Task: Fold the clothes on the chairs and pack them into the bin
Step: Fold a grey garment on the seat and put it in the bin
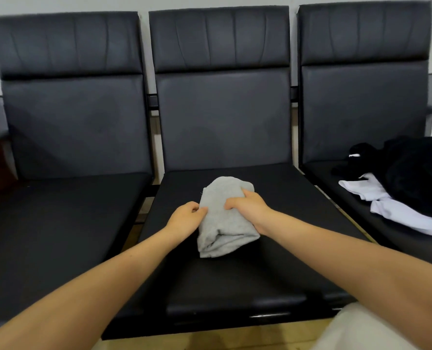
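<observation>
Your two bare forearms reach in from the bottom corners of the frame and meet near the centre, over the seat of the middle chair (235,274). At the lower right edge a patch of pale fabric shows (too blurred to tell what it is).

Your left hand (187,217) sits at the left edge of the grey garment (222,218), its fingers curled in and pinching the cloth there. Your right hand (247,204) lies on top of the same garment from the right, fingers bent over the fabric and gripping its upper right part. That grey garment is folded into a compact bundle, its rounded end pointing toward the backrest and its layered, open end toward you. It lies on the middle seat, roughly in the centre of the frame.

On the right chair (361,109), at the right edge of the frame, a black garment (417,173) is heaped against the backrest. A white garment (386,205) lies spread beneath it and in front of it, touching it, and runs out toward the lower right. Both are unfolded and well apart from your hands.

Across the left of the frame, the left chair (66,122) shows only its dark seat and backrest. All three chairs stand side by side against a pale wall (58,3) along the top. A strip of yellowish floor (235,337) shows along the bottom, below the seat fronts.
</observation>
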Demonstrator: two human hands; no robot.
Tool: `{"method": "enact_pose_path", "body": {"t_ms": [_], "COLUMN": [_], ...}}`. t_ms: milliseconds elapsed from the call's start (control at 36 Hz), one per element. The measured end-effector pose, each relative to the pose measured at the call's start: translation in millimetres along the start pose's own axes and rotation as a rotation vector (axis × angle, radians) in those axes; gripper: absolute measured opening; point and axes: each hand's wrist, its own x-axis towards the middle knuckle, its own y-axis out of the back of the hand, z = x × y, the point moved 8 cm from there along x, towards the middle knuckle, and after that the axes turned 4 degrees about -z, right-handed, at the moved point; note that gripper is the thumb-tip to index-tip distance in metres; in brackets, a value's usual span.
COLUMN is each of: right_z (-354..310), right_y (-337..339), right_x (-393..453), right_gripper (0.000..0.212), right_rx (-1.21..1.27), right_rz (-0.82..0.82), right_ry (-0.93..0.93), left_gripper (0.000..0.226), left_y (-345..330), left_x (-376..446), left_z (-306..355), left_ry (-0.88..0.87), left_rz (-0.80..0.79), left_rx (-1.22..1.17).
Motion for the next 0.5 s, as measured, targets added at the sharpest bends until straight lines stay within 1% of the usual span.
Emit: {"method": "enact_pose_path", "body": {"t_ms": [28,83,111,167,194,250,306,361,389,444,500], "right_z": [-6,-16,-21,-30,-33,-39,-42,-44,-46,-49,-52], "right_y": [1,3,4,8,10,10,5,-3,-8,-16,-22], "right_x": [-2,-7,-8,-8,-7,-7,-7,-9,-11,-14,-21], "right_gripper": [0.032,0.011,0.01,0.017,0.026,0.037,0.046,0.055,0.055,0.049,0.036], "right_rx": [0.024,0.092,0.142,0.24,0.304,0.418,0.492,0.517,0.503,0.445,0.366], "right_rz": [0.002,-0.025,-0.037,-0.047,-0.053,-0.104,-0.178,-0.254,-0.287,-0.324,-0.315], "right_ry": [0.029,0.052,0.071,0.108,0.12,0.123,0.086,0.05,0.055,0.081,0.103], "left_gripper": [0.026,0.034,0.039,0.053,0.063,0.087,0.101,0.101,0.098,0.092,0.087], "left_y": [2,6,7,8,7,3,-5,-9,-8,2,17], "left_x": [-2,-5,-6,-8,-9,-15,-25,-38,-42,-46,-45], "left_z": [0,1,0,-3,-4,-3,3,17,26,42,50], "left_ry": [-0.002,0.005,0.021,0.078,0.108,0.182,0.268,0.317,0.312,0.254,0.196], "left_rz": [0.0,-0.001,-0.009,-0.046,-0.082,-0.204,-0.348,-0.475,-0.505,-0.465,-0.34], "left_rx": [-0.055,-0.167,-0.229,-0.392,-0.48,-0.641,-0.82,-1.013,-1.105,-1.24,-1.305]}}
